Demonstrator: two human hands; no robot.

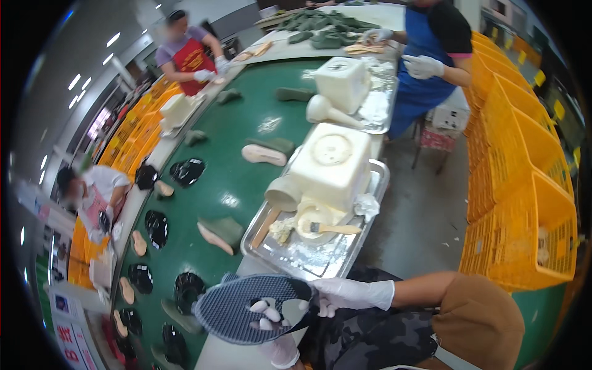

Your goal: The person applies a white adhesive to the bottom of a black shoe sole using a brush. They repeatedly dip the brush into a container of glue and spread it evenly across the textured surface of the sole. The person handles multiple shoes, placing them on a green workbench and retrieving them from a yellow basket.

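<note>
Both my hands wear white gloves and hold a dark grey shoe piece (237, 305) with a ribbed surface, in front of me at the near edge of the work line. My right hand (351, 292) is closed on its right end, thumb on top and fingers curled below. From underneath, my left hand (281, 350) supports the piece; its pale fingertips show over a dark, glossy part, while the rest of that hand is hidden. Just beyond is a metal tray (302, 264) with a wooden-handled brush (336, 228) resting across a white bowl (313, 217).
White tubs (330, 160) stand beside a green conveyor belt (228, 176) carrying green boots (225, 233), black glossy pieces (157, 229) and pale insoles (139, 243). Stacked yellow crates (518, 228) line the right. One person in a blue apron (419, 68) and two others across the belt stand nearby.
</note>
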